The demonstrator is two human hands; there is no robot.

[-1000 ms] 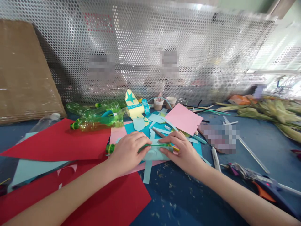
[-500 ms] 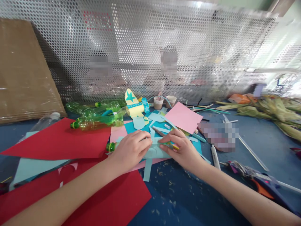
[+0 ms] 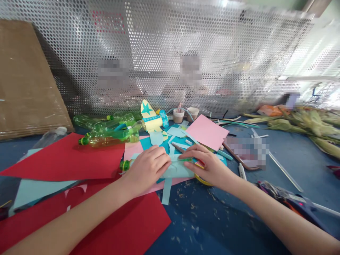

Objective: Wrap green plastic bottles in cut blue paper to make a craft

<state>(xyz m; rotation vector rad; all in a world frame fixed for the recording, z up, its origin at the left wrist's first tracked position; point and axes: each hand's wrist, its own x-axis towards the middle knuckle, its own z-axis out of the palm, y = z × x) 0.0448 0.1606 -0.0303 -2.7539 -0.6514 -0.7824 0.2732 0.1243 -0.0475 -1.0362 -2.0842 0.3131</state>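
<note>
A green plastic bottle lies on its side with light blue paper around its body. My left hand is closed over the bottle and paper, fingertips pressing on the paper. At the right end of the roll, my right hand has its fingers and thumb apart, close to the paper's upper edge; whether they touch it is hard to tell. Scissors with a yellow handle lie partly hidden under my right hand. A narrow light blue strip sticks out below the roll.
Red sheets cover the left side. Behind are green bottles, a decorated yellow paper-and-bottle model and a pink sheet. To the right lie a phone, a white marker, a glue gun and corn husks.
My right hand has spread its fingers and thumb apart at the paper and shifted slightly, showing more of the yellow scissor handle. My left hand stays on the roll.
</note>
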